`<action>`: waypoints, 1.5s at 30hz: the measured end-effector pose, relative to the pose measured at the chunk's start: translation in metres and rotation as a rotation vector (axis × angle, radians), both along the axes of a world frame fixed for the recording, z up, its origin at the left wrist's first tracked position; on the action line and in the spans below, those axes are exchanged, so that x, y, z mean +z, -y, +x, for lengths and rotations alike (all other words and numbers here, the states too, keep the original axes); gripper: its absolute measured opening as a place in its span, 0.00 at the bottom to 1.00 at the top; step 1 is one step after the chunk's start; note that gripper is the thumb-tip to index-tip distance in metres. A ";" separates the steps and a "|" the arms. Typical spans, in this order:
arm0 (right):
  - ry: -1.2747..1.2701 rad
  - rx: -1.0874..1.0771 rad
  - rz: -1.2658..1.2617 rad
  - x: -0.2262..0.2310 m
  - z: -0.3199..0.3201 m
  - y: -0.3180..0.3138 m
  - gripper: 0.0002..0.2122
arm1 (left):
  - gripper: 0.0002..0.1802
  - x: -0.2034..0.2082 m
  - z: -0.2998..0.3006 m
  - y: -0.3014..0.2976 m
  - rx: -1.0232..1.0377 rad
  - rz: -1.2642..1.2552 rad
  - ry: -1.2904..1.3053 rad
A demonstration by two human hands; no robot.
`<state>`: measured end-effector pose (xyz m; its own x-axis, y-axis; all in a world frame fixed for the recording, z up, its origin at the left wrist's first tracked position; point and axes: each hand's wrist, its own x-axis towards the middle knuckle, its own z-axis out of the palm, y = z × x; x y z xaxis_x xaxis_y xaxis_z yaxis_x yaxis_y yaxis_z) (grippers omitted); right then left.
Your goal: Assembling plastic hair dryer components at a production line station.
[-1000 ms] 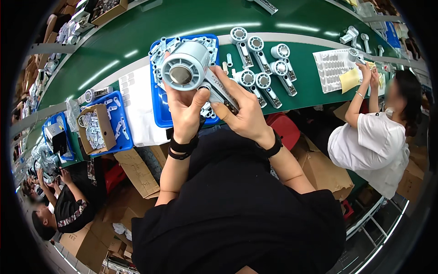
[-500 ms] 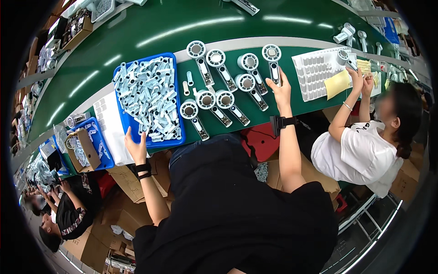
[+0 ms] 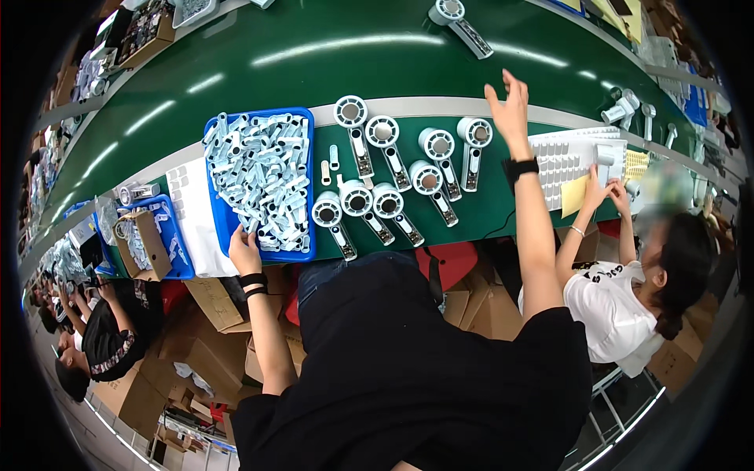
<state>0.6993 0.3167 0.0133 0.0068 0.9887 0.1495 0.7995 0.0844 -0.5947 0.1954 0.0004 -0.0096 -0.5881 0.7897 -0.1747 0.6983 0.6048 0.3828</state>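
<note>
My left hand [image 3: 244, 252] reaches over the near left edge of a blue tray [image 3: 313, 196]. Its fingertips are drawn together against the heap of light blue plastic shell pieces [image 3: 263, 177]; what they pinch is too small to make out. Stretched out over the far side of the table, my right hand [image 3: 512, 111] is empty, thumb and fingers apart. Past its fingertips lies a handheld fan [image 3: 462, 30] on the green surface. Nearer me, several more handheld fans [image 3: 389, 202] lie in loose rows, round heads away from me, handles uncovered with inner parts showing.
Two loose shell pieces [image 3: 330, 163] lie between tray and fans. White sheets [image 3: 192, 216] and a smaller blue bin with a cardboard box [image 3: 149, 243] are at the left. A co-worker [image 3: 620, 275] at the right handles a part near a white sheet [image 3: 554, 169] and yellow paper.
My right hand has left the fan at the right end of the rows and reached farther away. My left hand has come onto the tray's pieces. The far fan has come more into view.
</note>
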 end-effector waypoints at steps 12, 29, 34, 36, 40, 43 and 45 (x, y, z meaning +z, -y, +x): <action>-0.047 0.006 -0.628 -0.053 0.019 -0.163 0.23 | 0.09 0.044 0.008 -0.020 0.297 0.247 0.611; -1.243 0.315 -0.795 0.141 -0.212 0.202 0.20 | 0.07 0.169 0.066 -0.074 -0.632 0.332 0.755; -1.159 0.399 -0.717 0.146 -0.260 0.243 0.28 | 0.11 0.188 0.056 -0.064 -0.859 0.451 0.814; -1.109 0.433 -0.589 0.154 -0.281 0.254 0.31 | 0.11 0.189 0.050 -0.056 -0.856 0.491 0.855; -1.113 0.306 -0.503 0.158 -0.316 0.277 0.34 | 0.14 0.183 0.041 -0.034 -0.326 0.613 1.393; -1.005 0.270 -0.387 0.156 -0.332 0.286 0.36 | 0.13 0.179 0.030 -0.024 -0.213 0.586 1.361; -0.948 0.252 -0.333 0.156 -0.341 0.291 0.37 | 0.13 0.176 0.026 -0.019 -0.215 0.632 1.357</action>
<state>0.3579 0.0258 0.1691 -0.2338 0.9681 -0.0901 -0.0272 -0.0992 -0.9947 0.2211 0.0197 0.1665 -0.1317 0.9878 -0.0829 -0.3361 0.0342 0.9412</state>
